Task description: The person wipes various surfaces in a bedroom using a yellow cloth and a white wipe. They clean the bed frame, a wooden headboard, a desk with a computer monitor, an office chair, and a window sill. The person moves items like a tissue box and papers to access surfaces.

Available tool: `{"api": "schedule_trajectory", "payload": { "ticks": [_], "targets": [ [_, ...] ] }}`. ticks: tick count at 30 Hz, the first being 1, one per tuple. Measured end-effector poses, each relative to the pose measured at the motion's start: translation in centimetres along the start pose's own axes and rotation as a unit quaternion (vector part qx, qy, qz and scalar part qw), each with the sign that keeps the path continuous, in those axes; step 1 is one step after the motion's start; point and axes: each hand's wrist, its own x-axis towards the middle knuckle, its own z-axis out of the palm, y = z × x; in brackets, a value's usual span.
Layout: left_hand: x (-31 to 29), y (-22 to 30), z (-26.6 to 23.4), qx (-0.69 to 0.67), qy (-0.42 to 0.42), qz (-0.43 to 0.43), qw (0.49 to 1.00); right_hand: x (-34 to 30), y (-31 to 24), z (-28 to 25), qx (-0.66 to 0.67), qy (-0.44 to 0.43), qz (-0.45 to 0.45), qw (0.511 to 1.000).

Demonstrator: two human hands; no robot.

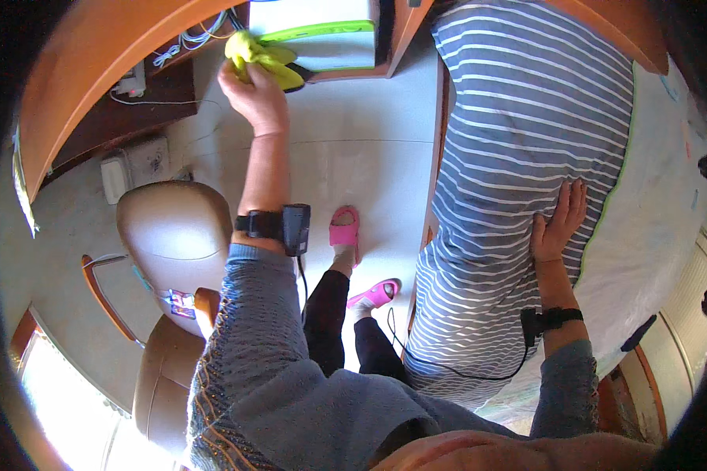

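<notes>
While left hand (257, 102) grips one yellow cloth (249, 50), right hand (558, 225) flat on one bedcover (518, 133), two slippers (343, 234)

Left arm (264, 177) stretched far out in front. Left wrist (272, 128) tipped to left. Left hand (255, 98) curled, fingers (230, 78) bent in, gripping. Right arm (554, 284) out to right side, pointing forward. Right hand (558, 225) flat, palm down, fingers pointing forward, thumb (539, 228) out to left. Legs (327, 314) apart, left foot (343, 218) ahead of right foot (388, 290).
</notes>
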Motion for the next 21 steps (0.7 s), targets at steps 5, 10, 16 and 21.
{"api": "schedule_trajectory", "payload": {
  "ticks": [5, 10, 16, 21],
  "targets": [
    [-5.8, -4.5, 4.9, -0.015, 0.016, -0.07, 0.997, -0.1, 0.2, 0.1, -0.003, -0.013, -0.007, 1.0],
    [-8.8, -9.7, 10.6, -0.026, 0.09, -0.046, 0.995, -0.3, 0.3, 0.3, -0.01, -0.021, 0.002, 1.0],
    [-14.3, -14.5, 17.0, -0.116, 0.033, -0.294, 0.948, -0.5, 0.5, 0.4, -0.005, -0.031, -0.003, 1.0],
    [-12.5, -11.7, 18.1, -0.198, 0.038, -0.583, 0.787, -0.4, 0.5, 0.5, 0.009, -0.021, -0.005, 1.0]
  ]
}}
